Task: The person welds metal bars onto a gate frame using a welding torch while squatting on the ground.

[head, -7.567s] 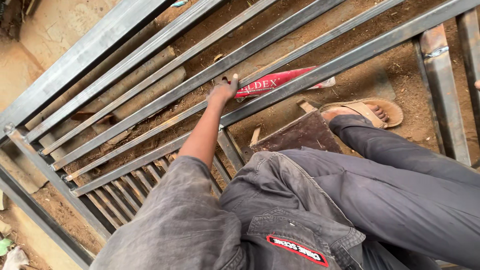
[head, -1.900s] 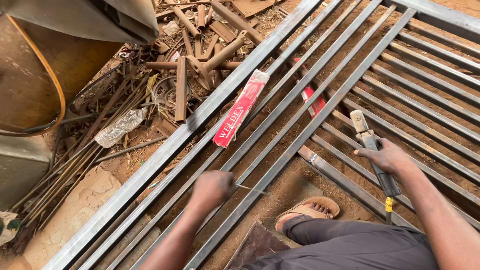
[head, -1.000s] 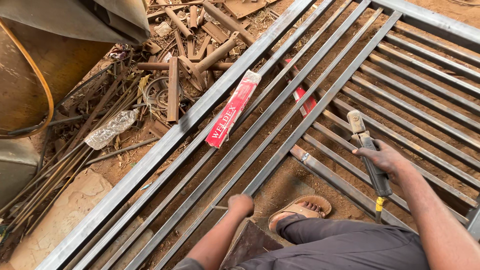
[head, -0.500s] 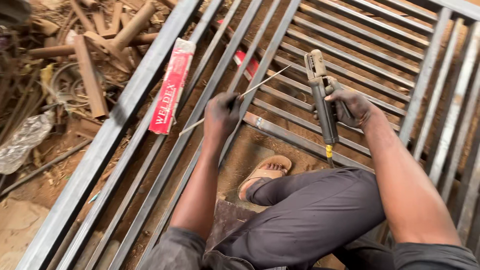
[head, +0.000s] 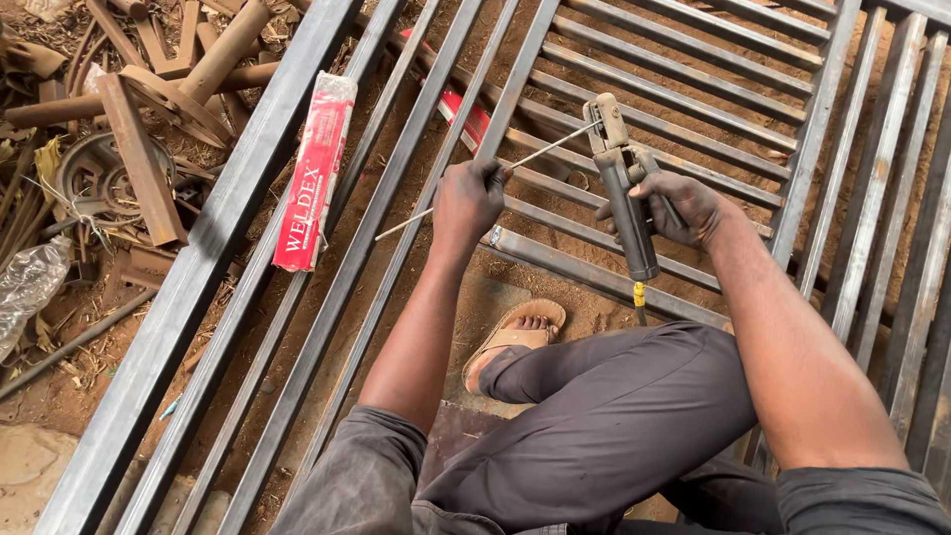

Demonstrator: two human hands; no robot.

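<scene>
Your left hand pinches a thin welding rod at the frame's centre, its tip at the electrode holder gripped by your right hand. The steel gate bars cross underneath, a red rod packet lies left of the hands, and rusty scrap fills the upper left.

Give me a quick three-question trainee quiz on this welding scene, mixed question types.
1. True or false: the right hand holds the electrode holder.
2. What does the left hand pinch? A) hammer B) rod C) bottle
3. The red packet lies on the metal ____.

Key: 1 true; 2 B; 3 frame.
</scene>
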